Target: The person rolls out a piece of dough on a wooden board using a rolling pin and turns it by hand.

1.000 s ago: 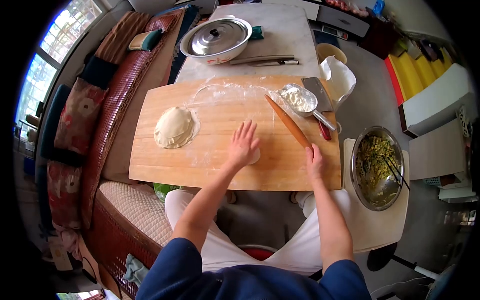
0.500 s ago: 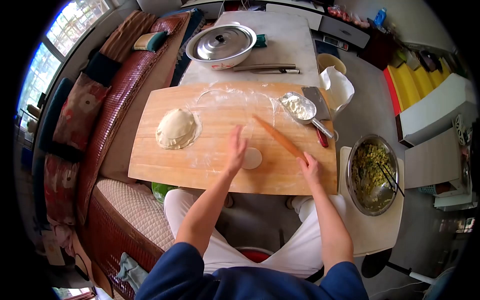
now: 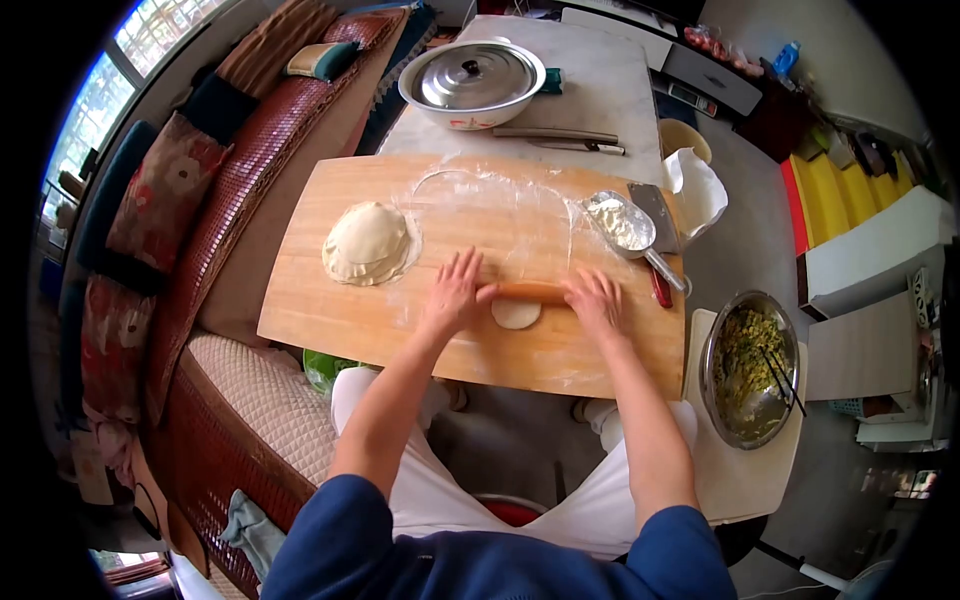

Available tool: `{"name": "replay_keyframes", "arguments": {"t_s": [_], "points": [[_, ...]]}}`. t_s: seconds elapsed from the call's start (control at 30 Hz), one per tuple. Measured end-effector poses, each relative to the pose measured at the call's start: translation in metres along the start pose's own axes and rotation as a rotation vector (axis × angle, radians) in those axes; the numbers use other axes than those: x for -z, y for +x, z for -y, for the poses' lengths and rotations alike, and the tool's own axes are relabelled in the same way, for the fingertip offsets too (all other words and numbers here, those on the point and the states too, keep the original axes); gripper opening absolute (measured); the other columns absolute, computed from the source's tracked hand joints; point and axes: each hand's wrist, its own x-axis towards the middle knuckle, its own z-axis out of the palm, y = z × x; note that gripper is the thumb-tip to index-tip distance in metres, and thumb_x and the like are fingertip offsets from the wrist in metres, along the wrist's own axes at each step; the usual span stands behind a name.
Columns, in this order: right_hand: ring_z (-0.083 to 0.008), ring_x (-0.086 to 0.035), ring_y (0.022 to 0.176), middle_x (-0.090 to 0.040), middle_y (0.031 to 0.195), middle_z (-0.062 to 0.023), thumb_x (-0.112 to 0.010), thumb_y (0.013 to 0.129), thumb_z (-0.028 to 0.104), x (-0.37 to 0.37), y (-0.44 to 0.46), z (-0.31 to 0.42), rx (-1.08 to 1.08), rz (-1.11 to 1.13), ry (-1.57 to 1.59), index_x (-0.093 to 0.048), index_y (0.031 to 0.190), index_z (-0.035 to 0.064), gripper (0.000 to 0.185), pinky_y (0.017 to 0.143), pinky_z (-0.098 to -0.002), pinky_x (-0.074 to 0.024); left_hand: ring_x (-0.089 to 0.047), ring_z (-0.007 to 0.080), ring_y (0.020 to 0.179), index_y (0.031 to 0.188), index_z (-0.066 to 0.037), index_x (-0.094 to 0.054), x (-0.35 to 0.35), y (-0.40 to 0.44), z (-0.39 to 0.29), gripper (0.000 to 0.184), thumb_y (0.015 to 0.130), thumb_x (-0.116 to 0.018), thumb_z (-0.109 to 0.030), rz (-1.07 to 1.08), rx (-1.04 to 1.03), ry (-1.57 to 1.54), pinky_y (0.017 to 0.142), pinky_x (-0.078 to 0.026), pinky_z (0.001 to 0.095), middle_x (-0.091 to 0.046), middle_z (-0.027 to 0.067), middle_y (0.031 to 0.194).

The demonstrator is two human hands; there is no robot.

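A wooden rolling pin (image 3: 530, 292) lies crosswise on the floured board (image 3: 300, 325), over the far edge of a small round dough wrapper (image 3: 516, 314). At its left end, my left hand (image 3: 456, 292) holds it under the palm and thumb, with the fingers stretched forward. My right hand (image 3: 597, 300) holds the right end the same way, fingers extended over it. Both pin ends are hidden beneath the hands. A stack of pale dough wrappers (image 3: 368, 243) sits on the board's left side, apart from my left hand.
A scoop of flour (image 3: 620, 222) and a cleaver (image 3: 655, 212) lie at the board's right. A steel bowl of chopped filling (image 3: 748, 370) with chopsticks stands on a side surface. Behind the board are a lidded basin (image 3: 470, 85) and a long stick (image 3: 555, 134).
My left hand has come down onto the rolling pin's left end. The pin has turned from a slant to crosswise and moved over the wrapper, with my right hand shifting up and left.
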Motion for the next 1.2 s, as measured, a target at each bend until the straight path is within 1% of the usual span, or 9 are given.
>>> {"name": "replay_keyframes", "arguments": {"t_s": [0.17,0.27,0.3,0.4,0.6,0.83,1.0,1.07,1.2], "points": [[-0.0329,-0.041,0.138,-0.052,0.145,-0.0029,-0.072,0.087,0.031,0.017,-0.067,0.010,0.016,0.039,0.069,-0.070,0.118,0.0245,0.032,0.115,-0.0574,-0.0267,-0.032,0.0355,0.147,0.152,-0.011,-0.039,0.015,-0.098,-0.022,0.082,0.086,-0.068,-0.049,0.075,-0.249,0.013,0.118,-0.028,0.0534,-0.036,0.0121,0.159],[-0.0338,-0.040,0.139,-0.052,0.145,-0.0031,-0.072,0.087,0.031,0.017,-0.024,0.019,0.064,0.008,-0.006,-0.070,0.118,0.0250,0.032,0.114,-0.0602,-0.0259,-0.029,0.0375,0.148,0.152,-0.009,-0.038,-0.003,-0.053,0.004,0.082,0.086,-0.068,-0.047,0.022,-0.124,0.005,0.119,-0.027,0.0524,-0.035,0.0123,0.159],[-0.0333,-0.040,0.139,-0.054,0.144,-0.0035,-0.071,0.087,0.031,0.006,-0.009,0.014,0.044,0.011,-0.018,-0.070,0.119,0.0261,0.032,0.115,-0.0594,-0.0263,-0.026,0.0395,0.148,0.152,-0.008,-0.037,-0.004,-0.031,0.010,0.077,0.090,-0.066,-0.044,-0.021,-0.076,0.024,0.119,-0.028,0.0490,-0.035,0.0129,0.159],[-0.0329,-0.041,0.139,-0.055,0.143,-0.0037,-0.071,0.088,0.030,-0.015,0.010,-0.004,0.015,-0.016,0.041,-0.070,0.119,0.0269,0.031,0.115,-0.0589,-0.0259,-0.029,0.0394,0.147,0.151,-0.008,-0.039,-0.005,0.012,0.015,0.075,0.093,-0.062,-0.049,-0.099,0.040,-0.053,0.118,-0.029,0.0508,-0.035,0.0134,0.160],[-0.0345,-0.040,0.140,-0.055,0.143,-0.0042,-0.072,0.088,0.029,0.018,-0.059,0.007,0.030,0.052,0.095,-0.069,0.119,0.0242,0.031,0.116,-0.0598,-0.0243,-0.029,0.0362,0.148,0.154,-0.012,-0.035,0.018,-0.100,-0.019,0.086,0.085,-0.070,-0.050,0.126,-0.231,0.031,0.120,-0.026,0.0517,-0.033,0.0100,0.161],[-0.0332,-0.038,0.142,-0.055,0.144,-0.0034,-0.068,0.091,0.031,-0.005,0.012,0.007,0.028,0.047,0.059,-0.070,0.120,0.0247,0.031,0.117,-0.0592,-0.0232,-0.028,0.0393,0.148,0.152,-0.007,-0.037,-0.012,0.013,0.025,0.082,0.089,-0.066,-0.050,-0.133,0.086,-0.004,0.119,-0.028,0.0507,-0.033,0.0126,0.161],[-0.0334,-0.039,0.141,-0.055,0.144,-0.0028,-0.070,0.089,0.028,0.007,-0.053,-0.009,0.053,0.068,0.107,-0.071,0.119,0.0268,0.030,0.116,-0.0589,-0.0251,-0.029,0.0388,0.147,0.152,-0.007,-0.037,0.014,-0.079,-0.017,0.086,0.086,-0.067,-0.054,0.114,-0.185,0.020,0.119,-0.025,0.0534,-0.032,0.0136,0.160],[-0.0353,-0.039,0.141,-0.056,0.144,-0.0031,-0.071,0.088,0.026,0.028,-0.062,0.016,0.043,0.099,0.071,-0.071,0.119,0.0264,0.030,0.116,-0.0595,-0.0260,-0.029,0.0388,0.147,0.152,-0.007,-0.037,0.018,-0.116,-0.022,0.088,0.085,-0.069,-0.054,0.147,-0.197,-0.022,0.120,-0.024,0.0542,-0.032,0.0134,0.161],[-0.0384,-0.040,0.139,-0.056,0.143,-0.0039,-0.071,0.088,0.025,0.019,-0.014,0.022,0.068,0.098,0.041,-0.071,0.119,0.0261,0.031,0.115,-0.0603,-0.0266,-0.028,0.0403,0.147,0.153,-0.008,-0.036,0.005,-0.051,0.008,0.082,0.089,-0.066,-0.051,-0.002,-0.044,0.018,0.117,-0.028,0.0527,-0.031,0.0151,0.161]]}}
